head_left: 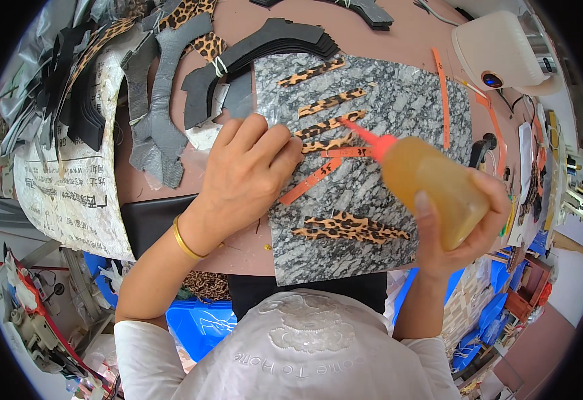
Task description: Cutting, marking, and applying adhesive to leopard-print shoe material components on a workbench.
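My right hand (pixel 465 213) is wrapped round a squeeze bottle (pixel 435 183) of yellowish liquid, tilted so that its red nozzle points left. The nozzle tip meets a leopard-print strip (pixel 330 125) on the grey speckled board (pixel 371 187). My left hand (pixel 251 167) is closed, fingertips at the left ends of the strips; it seems to hold the lower one (pixel 328 144), though the fingertips are partly hidden. More leopard-print strips (pixel 331 101) lie above. An orange ruler-like strip (pixel 308 181) slants beside my left hand, and a pile of leopard-print pieces (pixel 351 228) lies nearer me.
Stacked black curved pieces (pixel 265 50) tied with white string lie at the far left, beside grey cut pieces (pixel 168 87). A white rounded appliance (pixel 498 50) stands at the far right. Below the table edge is a blue bin (pixel 201 327).
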`<state>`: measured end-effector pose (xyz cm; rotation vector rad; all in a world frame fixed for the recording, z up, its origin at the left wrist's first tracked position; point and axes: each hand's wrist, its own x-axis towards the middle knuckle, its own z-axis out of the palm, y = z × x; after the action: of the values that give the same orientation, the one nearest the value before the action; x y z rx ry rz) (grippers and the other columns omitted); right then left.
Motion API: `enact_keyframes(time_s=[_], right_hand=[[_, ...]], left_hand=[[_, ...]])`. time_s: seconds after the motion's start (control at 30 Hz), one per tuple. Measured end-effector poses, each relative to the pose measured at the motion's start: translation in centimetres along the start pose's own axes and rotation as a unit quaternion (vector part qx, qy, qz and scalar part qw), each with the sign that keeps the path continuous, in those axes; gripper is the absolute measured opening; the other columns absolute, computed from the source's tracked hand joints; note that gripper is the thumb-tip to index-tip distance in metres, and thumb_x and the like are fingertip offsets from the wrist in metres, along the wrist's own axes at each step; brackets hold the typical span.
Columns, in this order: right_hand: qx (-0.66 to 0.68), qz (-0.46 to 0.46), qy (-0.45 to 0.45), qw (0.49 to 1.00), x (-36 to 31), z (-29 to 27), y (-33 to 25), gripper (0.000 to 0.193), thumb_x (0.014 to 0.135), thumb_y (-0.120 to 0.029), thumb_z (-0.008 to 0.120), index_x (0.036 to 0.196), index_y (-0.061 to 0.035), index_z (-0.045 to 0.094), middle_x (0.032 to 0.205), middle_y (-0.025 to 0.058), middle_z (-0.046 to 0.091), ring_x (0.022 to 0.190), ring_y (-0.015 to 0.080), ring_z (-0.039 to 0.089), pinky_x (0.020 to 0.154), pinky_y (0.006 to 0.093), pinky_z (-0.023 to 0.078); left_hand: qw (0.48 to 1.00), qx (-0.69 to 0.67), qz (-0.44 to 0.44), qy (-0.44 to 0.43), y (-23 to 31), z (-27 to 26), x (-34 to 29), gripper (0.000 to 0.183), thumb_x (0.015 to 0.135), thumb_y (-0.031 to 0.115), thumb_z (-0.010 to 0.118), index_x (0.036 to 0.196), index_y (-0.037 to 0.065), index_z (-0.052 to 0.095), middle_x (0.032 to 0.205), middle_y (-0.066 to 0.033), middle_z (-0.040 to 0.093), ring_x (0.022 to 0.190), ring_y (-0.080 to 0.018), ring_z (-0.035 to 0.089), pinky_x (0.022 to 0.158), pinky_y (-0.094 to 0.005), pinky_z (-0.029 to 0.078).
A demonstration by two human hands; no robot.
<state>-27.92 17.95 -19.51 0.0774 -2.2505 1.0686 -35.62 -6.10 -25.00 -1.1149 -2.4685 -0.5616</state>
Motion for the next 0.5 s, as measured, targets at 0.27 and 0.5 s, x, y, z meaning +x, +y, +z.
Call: enact_keyframes(time_s=[0.27,0.5], right_hand=[[-0.024,-0.008,-0.002,1.0,-0.04,-0.27,0.27,0.055,0.071,-0.006,0.079,0.117,-0.0015,0.048,0.111,0.0127,0.049,0.095,0.0208,0.055,0.082,0.0325,0.05],[-0.004,0.041,0.043,0.998,0.0,-0.21,0.57,0.057,0.069,-0.006,0.08,0.116,-0.001,0.049,0.105,0.0137,0.053,0.095,0.0213,0.055,0.082,0.0316,0.049]], left_hand=[[1.0,0.004,0.001,-0.014,-0.01,-0.13,0.0,0.028,0.066,0.008,0.076,0.092,0.008,0.066,0.085,-0.0017,0.055,0.075,-0.0206,0.051,0.068,-0.0344,0.042],[1.0,0.015,0.017,-0.005,-0.16,-0.2,-0.13,0.021,0.067,0.011,0.063,0.087,0.005,0.064,0.082,-0.0029,0.048,0.077,-0.019,0.048,0.066,-0.0311,0.037]])
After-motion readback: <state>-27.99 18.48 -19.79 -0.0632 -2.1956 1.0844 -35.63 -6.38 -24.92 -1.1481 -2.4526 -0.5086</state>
